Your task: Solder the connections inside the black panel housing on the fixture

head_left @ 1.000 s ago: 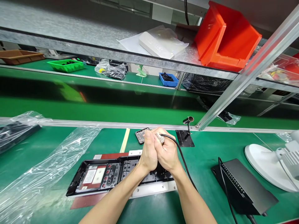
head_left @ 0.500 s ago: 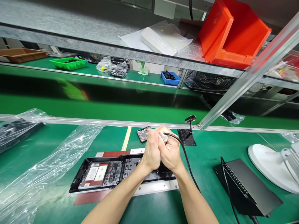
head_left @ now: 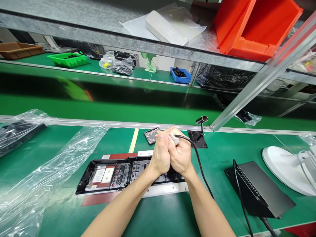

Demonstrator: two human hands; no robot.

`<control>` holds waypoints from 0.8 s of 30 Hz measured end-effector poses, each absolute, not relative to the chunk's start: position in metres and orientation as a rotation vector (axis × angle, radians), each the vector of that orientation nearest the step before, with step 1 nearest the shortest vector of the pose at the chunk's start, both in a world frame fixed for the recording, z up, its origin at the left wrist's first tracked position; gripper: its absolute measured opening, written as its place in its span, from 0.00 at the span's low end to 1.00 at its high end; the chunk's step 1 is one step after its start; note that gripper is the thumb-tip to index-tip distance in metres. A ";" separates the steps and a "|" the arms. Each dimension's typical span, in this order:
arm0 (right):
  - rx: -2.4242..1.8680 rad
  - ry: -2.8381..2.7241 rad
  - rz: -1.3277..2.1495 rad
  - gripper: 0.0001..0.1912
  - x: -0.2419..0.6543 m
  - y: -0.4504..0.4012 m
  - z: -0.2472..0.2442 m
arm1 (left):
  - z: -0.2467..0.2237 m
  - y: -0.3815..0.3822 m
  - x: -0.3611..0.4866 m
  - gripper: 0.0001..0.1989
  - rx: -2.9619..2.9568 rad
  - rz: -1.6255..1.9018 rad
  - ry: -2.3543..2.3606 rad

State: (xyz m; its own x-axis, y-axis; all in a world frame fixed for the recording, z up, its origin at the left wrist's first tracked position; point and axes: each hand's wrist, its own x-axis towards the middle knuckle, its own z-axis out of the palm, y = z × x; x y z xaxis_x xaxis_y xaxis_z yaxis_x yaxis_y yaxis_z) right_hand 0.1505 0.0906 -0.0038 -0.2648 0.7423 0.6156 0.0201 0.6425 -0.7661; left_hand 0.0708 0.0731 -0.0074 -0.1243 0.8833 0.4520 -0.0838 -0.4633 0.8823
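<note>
Both hands are wrapped closely together around an electric screwdriver held upright; only its whitish wrapped top end (head_left: 174,139) and black cord (head_left: 200,161) show, and its lower body and tip are hidden. My left hand (head_left: 161,154) is closed on the left side, my right hand (head_left: 181,154) closed against it on the right. Beneath them lies a long black plastic housing (head_left: 120,174), open side up, partly covered by my hands and forearms. It rests on a fixture with white strips (head_left: 166,189) and reddish-brown board (head_left: 98,199). A small black tray of screws (head_left: 151,135) sits just behind my left hand.
A small black cylinder on a stand (head_left: 201,120) is behind my right hand. Rightward are a black box with cables (head_left: 266,187) and a white round base (head_left: 283,171). Clear plastic wrap (head_left: 66,164) lies left. Overhead, a metal shelf (head_left: 98,39) carries an orange-red bin (head_left: 247,46).
The whole view has shifted slightly, so the bench appears a little higher. My hands keep the same grip on the screwdriver above the housing.
</note>
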 end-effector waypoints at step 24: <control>-0.602 -1.691 0.791 0.16 0.150 0.089 -0.003 | -0.016 0.072 0.057 0.26 1.505 1.526 1.055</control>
State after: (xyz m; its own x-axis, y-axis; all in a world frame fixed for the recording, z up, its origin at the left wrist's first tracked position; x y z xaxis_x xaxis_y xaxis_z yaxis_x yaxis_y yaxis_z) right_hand 0.1495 0.0887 -0.0031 -0.2511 0.7383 0.6260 -0.0070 0.6453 -0.7639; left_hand 0.0575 0.0720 -0.0164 -0.0434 0.9180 0.3942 0.0443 -0.3924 0.9187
